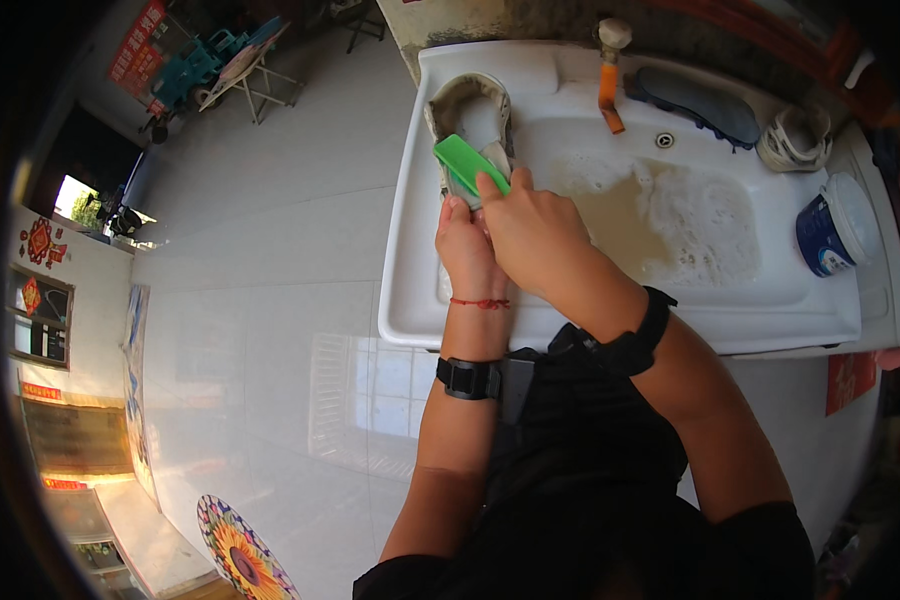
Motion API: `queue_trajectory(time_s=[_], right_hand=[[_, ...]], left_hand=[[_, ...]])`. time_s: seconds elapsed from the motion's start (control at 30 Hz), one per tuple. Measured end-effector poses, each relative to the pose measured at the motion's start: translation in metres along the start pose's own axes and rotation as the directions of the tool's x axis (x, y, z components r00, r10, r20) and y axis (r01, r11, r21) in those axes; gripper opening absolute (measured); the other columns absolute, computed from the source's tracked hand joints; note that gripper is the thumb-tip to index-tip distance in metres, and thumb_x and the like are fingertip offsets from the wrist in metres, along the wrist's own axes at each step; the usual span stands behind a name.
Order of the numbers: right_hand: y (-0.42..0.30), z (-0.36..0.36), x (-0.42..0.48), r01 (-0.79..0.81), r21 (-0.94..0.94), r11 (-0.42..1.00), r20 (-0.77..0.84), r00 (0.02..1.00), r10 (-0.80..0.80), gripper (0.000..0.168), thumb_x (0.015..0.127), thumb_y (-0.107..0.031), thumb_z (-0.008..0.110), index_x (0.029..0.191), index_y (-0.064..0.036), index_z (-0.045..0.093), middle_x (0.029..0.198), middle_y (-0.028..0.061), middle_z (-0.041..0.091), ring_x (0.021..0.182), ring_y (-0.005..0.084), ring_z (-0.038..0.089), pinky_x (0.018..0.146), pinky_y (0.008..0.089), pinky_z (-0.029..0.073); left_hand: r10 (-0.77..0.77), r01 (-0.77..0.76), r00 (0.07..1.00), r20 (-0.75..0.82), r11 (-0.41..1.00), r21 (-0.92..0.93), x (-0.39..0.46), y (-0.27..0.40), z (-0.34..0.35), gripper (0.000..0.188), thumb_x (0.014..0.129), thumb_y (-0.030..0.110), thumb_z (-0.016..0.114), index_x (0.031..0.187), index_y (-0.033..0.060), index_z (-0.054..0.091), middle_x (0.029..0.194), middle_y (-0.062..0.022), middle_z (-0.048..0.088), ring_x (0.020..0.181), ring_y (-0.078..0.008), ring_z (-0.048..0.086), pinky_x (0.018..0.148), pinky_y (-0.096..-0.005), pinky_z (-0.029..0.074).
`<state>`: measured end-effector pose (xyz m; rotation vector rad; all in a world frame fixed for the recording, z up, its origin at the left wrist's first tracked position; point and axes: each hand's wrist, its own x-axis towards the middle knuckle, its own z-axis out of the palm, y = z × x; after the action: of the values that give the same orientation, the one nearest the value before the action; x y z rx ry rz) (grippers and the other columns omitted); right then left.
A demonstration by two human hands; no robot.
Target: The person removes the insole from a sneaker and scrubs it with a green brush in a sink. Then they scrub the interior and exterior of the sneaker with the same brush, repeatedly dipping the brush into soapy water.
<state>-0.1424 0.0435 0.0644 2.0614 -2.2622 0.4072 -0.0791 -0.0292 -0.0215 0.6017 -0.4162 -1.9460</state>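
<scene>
A pale, dirt-stained shoe [469,94] rests at the left side of the white sink [405,247], its opening facing up and its heel end away from me. My left hand [466,244] grips the near end of this shoe. In my right hand [536,229] is a green brush [469,161], held slantwise over the shoe's upper; its bristles are hidden beneath it. Both hands are close together, and the right partly covers the left. Murky, foamy water [630,217] lies in the basin to the right of the hands.
An orange pipe spout [609,101] juts over the sink's back edge, near a round drain fitting [665,140]. A dark-soled shoe [694,105] lies along the back right, with another pale shoe [795,142] beside it. A blue-and-white plastic bucket [829,229] leans at the right.
</scene>
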Motion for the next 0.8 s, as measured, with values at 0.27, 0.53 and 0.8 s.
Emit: queue_trajectory(time_s=[0.27, 0.53, 0.8], right_hand=[[-0.003, 0.003, -0.005, -0.022, -0.05, 0.998, -0.001, 1.0, 0.022, 0.043, 0.076, -0.009, 0.057, 0.118, 0.001, 0.051, 0.084, 0.0179, 0.053, 0.057, 0.0303, 0.062, 0.051, 0.0372, 0.052], [-0.009, -0.001, -0.044, 0.016, -0.211, 0.977, -0.078, 0.996, -0.033, 0.017, 0.081, -0.014, 0.055, 0.088, 0.0, 0.062, 0.076, 0.0152, 0.056, 0.054, 0.0252, 0.063, 0.046, 0.0311, 0.051], [0.007, 0.006, 0.022, -0.06, -0.122, 0.991, -0.123, 0.991, 0.045, 0.019, 0.08, -0.016, 0.057, 0.091, -0.002, 0.063, 0.071, 0.0099, 0.053, 0.052, 0.021, 0.061, 0.047, 0.0306, 0.05]], left_hand=[[0.044, -0.045, 0.995, -0.09, 0.999, -0.002, -0.003, -0.001, 0.012, 0.016, 0.097, 0.016, 0.036, 0.09, 0.0074, 0.047, 0.064, 0.0007, 0.048, 0.054, -0.0084, 0.044, 0.047, -0.0245, 0.039], [0.074, -0.074, 0.986, -0.149, 0.997, 0.007, -0.011, 0.005, 0.019, 0.014, 0.096, 0.012, 0.038, 0.095, 0.0046, 0.05, 0.075, -0.0017, 0.053, 0.062, -0.0095, 0.049, 0.054, -0.0233, 0.042], [0.105, -0.092, 0.983, -0.151, 0.992, 0.092, -0.012, 0.001, 0.029, 0.019, 0.097, 0.014, 0.037, 0.107, 0.0031, 0.049, 0.081, -0.0023, 0.054, 0.061, -0.011, 0.05, 0.05, -0.0246, 0.042]])
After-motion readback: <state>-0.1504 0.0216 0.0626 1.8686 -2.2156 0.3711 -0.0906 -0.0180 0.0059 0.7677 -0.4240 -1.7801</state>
